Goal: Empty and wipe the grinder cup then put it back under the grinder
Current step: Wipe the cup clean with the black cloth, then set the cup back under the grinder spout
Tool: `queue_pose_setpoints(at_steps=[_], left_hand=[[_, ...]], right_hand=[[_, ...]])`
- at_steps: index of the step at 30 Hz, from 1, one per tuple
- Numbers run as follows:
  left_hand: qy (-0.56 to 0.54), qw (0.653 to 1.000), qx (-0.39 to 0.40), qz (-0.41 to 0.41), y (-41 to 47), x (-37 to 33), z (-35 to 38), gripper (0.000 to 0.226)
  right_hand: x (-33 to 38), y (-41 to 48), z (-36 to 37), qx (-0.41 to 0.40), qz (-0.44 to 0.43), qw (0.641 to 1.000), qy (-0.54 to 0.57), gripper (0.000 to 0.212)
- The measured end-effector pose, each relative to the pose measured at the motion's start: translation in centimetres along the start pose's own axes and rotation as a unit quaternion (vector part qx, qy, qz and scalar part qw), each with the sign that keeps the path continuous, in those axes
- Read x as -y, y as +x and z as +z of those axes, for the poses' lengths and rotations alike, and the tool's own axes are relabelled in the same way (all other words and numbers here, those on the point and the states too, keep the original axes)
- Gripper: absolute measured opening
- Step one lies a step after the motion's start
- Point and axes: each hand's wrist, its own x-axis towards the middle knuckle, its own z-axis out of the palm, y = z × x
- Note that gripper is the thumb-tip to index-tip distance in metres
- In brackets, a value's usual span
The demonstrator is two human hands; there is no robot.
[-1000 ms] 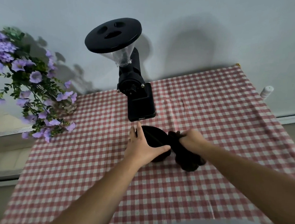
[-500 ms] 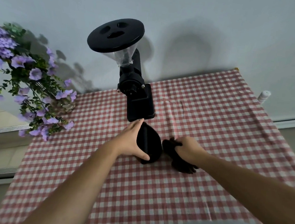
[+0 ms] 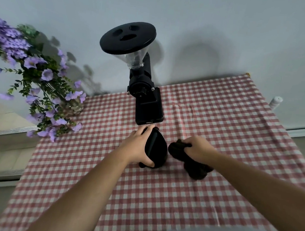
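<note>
The grinder cup (image 3: 156, 149) sits just in front of the grinder (image 3: 146, 96), near its base but not under the spout. It is tipped on its side, its open mouth turned to the right toward the cloth (image 3: 188, 159), so the rim reads as a tall oval whose long axis runs near to far. The left hand (image 3: 136, 147) wraps the cup's left side, fingers over the far edge and thumb curled under the near edge. The right hand (image 3: 198, 151) is closed in a fist on the dark bunched cloth, which is just beside the cup's mouth; whether they touch cannot be told.

The checked worktop (image 3: 220, 124) lies open to the right and on the near side. On the left a bunch of purple flowers (image 3: 41, 81) overhangs the worktop's far-left corner, well apart from the cup. A small white bottle (image 3: 276, 102) stands past the right edge.

The cup's inside is only a black gloss, so any contents are unreadable. The left hand hides the cup's outer wall, and the cloth's lower folds merge with their shadow.
</note>
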Motion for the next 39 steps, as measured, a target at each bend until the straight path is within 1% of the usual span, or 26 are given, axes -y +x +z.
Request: queue_pose_setpoints(at_steps=[2,3,5,6,7,8,10,11,12,13,17,20,24,25,27,29,30,31,33,35,37,39], left_hand=[[0.005,1.000,0.003,-0.001,0.0,0.1,-0.2,0.136],[0.005,1.000,0.003,-0.001,-0.1,0.0,-0.2,0.136],[0.002,1.000,0.004,-0.003,-0.2,-0.1,-0.2,0.135],[0.002,1.000,0.002,-0.002,-0.4,-0.1,-0.2,0.135],[0.004,1.000,-0.001,-0.001,-0.4,-0.1,-0.2,0.135],[0.007,1.000,-0.004,0.002,-0.5,-0.1,-0.1,0.135],[0.010,1.000,-0.010,0.001,-0.7,-0.1,0.1,0.135],[0.012,1.000,-0.016,-0.002,-0.8,-0.1,0.3,0.135],[0.016,1.000,-0.023,-0.004,-1.0,-0.1,0.5,0.135],[0.021,0.999,-0.030,-0.007,-1.1,-0.1,0.6,0.135],[0.023,0.998,-0.057,-0.015,-1.7,-0.1,1.2,0.129],[-0.005,0.997,-0.079,-0.019,-2.3,0.0,1.7,0.126],[-0.108,0.985,-0.122,-0.045,-3.5,0.0,2.3,0.119],[-0.136,0.978,-0.148,-0.055,-4.1,-0.1,2.5,0.114],[-0.184,0.956,-0.222,-0.059,-4.9,-0.2,3.2,0.098],[-0.245,0.923,-0.288,-0.071,-5.5,-0.2,4.2,0.083],[-0.290,0.902,-0.307,-0.090,-5.6,-0.2,4.9,0.076],[-0.345,0.877,-0.315,-0.116,-5.8,-0.3,5.5,0.070],[-0.465,0.811,-0.315,-0.163,-6.1,-0.7,6.7,0.055],[-0.552,0.752,-0.309,-0.186,-6.3,-1.2,7.3,0.037],[-0.609,0.713,-0.290,-0.191,-6.2,-1.2,7.7,0.024],[-0.656,0.680,-0.272,-0.181,-6.2,-1.1,8.2,0.016]], right_hand=[[0.3,-0.4,-1.7,-0.069,0.008,0.997,0.015,0.014],[0.4,-0.3,-2.2,-0.117,0.007,0.993,0.009,0.016],[0.4,-0.2,-2.5,-0.207,-0.017,0.977,-0.057,0.033],[0.0,-0.2,-2.3,-0.234,-0.032,0.967,-0.093,0.040],[-0.6,-0.2,-2.0,-0.240,-0.040,0.962,-0.125,0.045],[-1.6,-0.3,-1.5,-0.219,-0.039,0.962,-0.158,0.050],[-3.7,-0.5,0.2,-0.119,-0.024,0.961,-0.249,0.061],[-4.7,-0.5,1.0,-0.068,-0.022,0.953,-0.295,0.064],[-5.3,-0.6,1.6,-0.039,-0.026,0.944,-0.328,0.065],[-5.6,-0.8,1.9,-0.028,-0.028,0.940,-0.339,0.064],[-4.6,-1.1,1.3,-0.024,-0.024,0.952,-0.303,0.059],[-3.1,-1.2,0.3,-0.056,-0.050,0.956,-0.284,0.052],[0.0,-0.7,-0.5,-0.087,-0.111,0.963,-0.231,0.042],[0.9,-0.4,-0.6,-0.094,-0.128,0.962,-0.220,0.040],[2.4,0.2,-0.3,-0.100,-0.156,0.961,-0.205,0.038],[3.7,1.0,0.2,-0.095,-0.171,0.963,-0.187,0.040],[4.3,1.4,0.4,-0.093,-0.176,0.964,-0.177,0.043],[4.9,1.8,0.6,-0.092,-0.174,0.967,-0.164,0.046],[5.5,2.9,1.0,-0.084,-0.166,0.974,-0.127,0.050],[6.0,3.8,1.3,-0.068,-0.158,0.981,-0.086,0.051],[6.4,4.4,1.5,-0.035,-0.136,0.990,-0.018,0.048],[6.4,4.9,1.6,-0.006,-0.112,0.992,0.048,0.045]])
